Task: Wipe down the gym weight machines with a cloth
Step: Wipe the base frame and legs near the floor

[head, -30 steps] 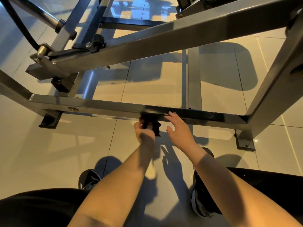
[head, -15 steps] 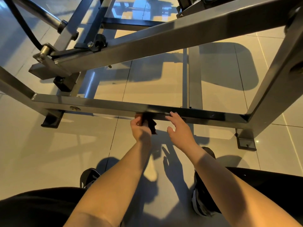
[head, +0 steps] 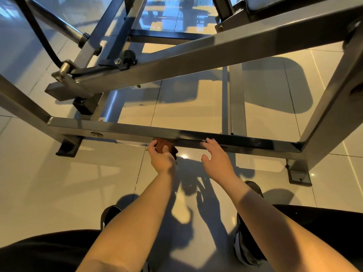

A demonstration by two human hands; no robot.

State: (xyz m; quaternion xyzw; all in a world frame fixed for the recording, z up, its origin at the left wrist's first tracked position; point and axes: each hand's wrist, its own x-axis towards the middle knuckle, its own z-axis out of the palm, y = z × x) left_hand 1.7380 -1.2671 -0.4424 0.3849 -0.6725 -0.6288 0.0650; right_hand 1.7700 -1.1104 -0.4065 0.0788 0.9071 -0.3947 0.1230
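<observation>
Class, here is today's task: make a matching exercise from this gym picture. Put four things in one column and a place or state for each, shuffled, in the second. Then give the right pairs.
Things
1. person's left hand
2. person's right hand
3. crumpled reddish-brown cloth
4. thick black cable

Places or states
A. fingers straight, resting on the low grey square metal crossbar
B. curves down to a grey metal bracket, upper left
C. grips the cloth
D. bunched against the crossbar's near face

Pairs: 1-C, 2-A, 3-D, 4-B

Most of the cloth (head: 162, 146) is hidden behind the left hand (head: 162, 160) and crossbar (head: 137, 130)
</observation>
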